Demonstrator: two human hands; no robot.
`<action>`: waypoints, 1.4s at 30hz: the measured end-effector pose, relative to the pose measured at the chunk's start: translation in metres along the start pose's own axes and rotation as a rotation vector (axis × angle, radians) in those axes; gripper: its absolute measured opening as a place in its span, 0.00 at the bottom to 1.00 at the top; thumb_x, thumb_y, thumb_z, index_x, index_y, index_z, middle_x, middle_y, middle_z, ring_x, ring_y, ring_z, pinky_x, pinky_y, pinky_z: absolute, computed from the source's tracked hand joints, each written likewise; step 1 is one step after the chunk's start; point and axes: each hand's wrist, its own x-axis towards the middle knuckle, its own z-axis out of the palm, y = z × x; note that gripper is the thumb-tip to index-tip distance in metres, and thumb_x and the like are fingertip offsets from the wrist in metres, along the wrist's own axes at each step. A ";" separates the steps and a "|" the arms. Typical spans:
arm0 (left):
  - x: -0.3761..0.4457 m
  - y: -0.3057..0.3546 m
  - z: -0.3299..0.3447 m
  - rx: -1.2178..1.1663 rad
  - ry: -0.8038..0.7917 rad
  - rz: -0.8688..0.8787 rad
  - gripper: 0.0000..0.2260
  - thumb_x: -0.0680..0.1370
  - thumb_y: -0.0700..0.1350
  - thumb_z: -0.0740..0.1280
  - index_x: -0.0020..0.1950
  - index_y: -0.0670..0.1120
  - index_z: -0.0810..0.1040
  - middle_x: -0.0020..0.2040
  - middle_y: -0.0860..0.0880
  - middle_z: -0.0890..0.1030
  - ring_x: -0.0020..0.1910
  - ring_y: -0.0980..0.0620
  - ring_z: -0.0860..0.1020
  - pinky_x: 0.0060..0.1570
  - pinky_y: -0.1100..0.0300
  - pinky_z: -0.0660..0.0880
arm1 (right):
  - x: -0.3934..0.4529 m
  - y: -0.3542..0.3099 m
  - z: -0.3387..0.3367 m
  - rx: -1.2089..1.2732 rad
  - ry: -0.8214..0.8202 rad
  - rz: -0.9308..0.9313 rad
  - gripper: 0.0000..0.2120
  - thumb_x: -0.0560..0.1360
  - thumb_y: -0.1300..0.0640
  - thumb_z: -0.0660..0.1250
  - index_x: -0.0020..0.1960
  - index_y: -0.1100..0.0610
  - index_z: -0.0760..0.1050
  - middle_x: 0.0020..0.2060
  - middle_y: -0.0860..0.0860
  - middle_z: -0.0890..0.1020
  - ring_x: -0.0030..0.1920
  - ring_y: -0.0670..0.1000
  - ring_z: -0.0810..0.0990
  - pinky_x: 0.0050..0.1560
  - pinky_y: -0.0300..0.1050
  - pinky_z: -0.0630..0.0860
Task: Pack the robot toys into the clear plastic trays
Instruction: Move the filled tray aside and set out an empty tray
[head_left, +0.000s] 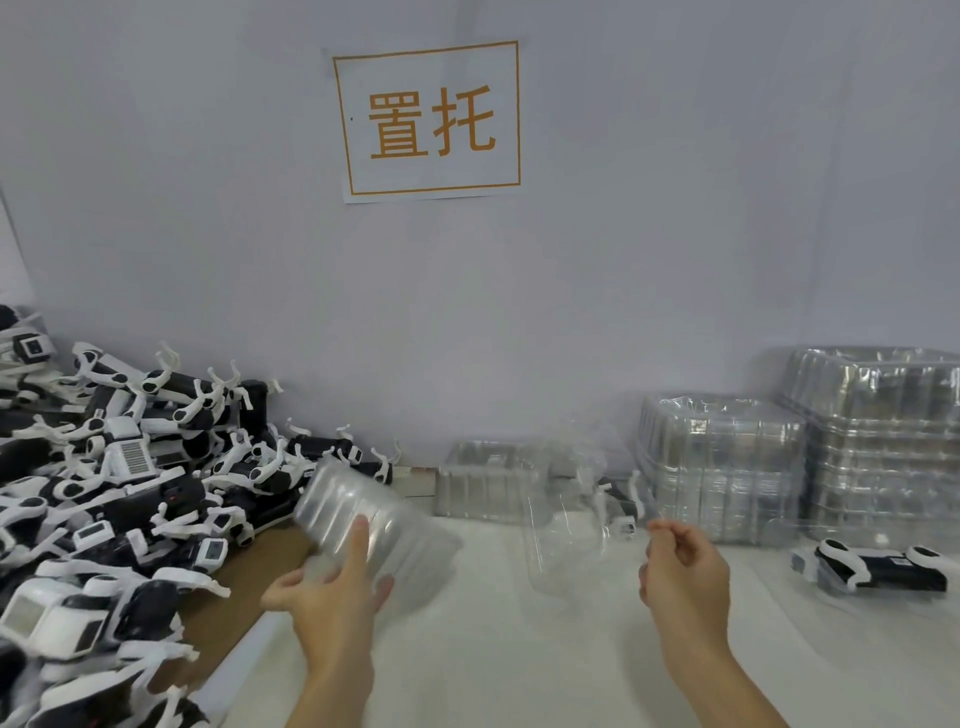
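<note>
A big heap of black-and-white robot toys (119, 467) covers the left side of the table. My left hand (332, 587) grips a small stack of clear plastic trays (358, 519), tilted and lifted off the table. My right hand (680, 566) pinches the edge of a single clear tray (566, 535), which is blurred and hangs between the two hands. One robot toy (878, 566) lies packed in a clear tray at the right.
Tall stacks of clear trays (722, 457) (883, 441) stand at the back right, and a lower stack (488, 483) sits against the wall. A brown board (260, 577) lies under the toy heap. A paper sign (431, 119) hangs on the wall.
</note>
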 end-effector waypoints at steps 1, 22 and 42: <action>0.002 -0.003 -0.001 0.051 -0.030 0.045 0.26 0.73 0.53 0.76 0.61 0.51 0.63 0.67 0.44 0.71 0.61 0.44 0.78 0.48 0.54 0.80 | 0.000 0.000 0.000 -0.001 -0.006 -0.011 0.10 0.78 0.61 0.62 0.45 0.49 0.79 0.39 0.52 0.78 0.41 0.55 0.74 0.44 0.51 0.69; 0.028 0.037 -0.034 0.330 0.420 0.346 0.22 0.75 0.40 0.68 0.67 0.52 0.67 0.69 0.43 0.62 0.54 0.44 0.69 0.47 0.49 0.72 | -0.006 0.002 0.004 -0.014 -0.068 -0.101 0.14 0.79 0.58 0.63 0.43 0.41 0.80 0.41 0.51 0.80 0.37 0.55 0.75 0.41 0.53 0.71; 0.044 0.019 -0.029 0.130 0.231 0.419 0.08 0.84 0.38 0.57 0.55 0.48 0.73 0.40 0.49 0.77 0.39 0.50 0.74 0.43 0.53 0.71 | -0.017 -0.014 0.002 0.010 -0.115 0.006 0.10 0.81 0.62 0.61 0.48 0.53 0.79 0.34 0.51 0.76 0.27 0.51 0.68 0.27 0.43 0.65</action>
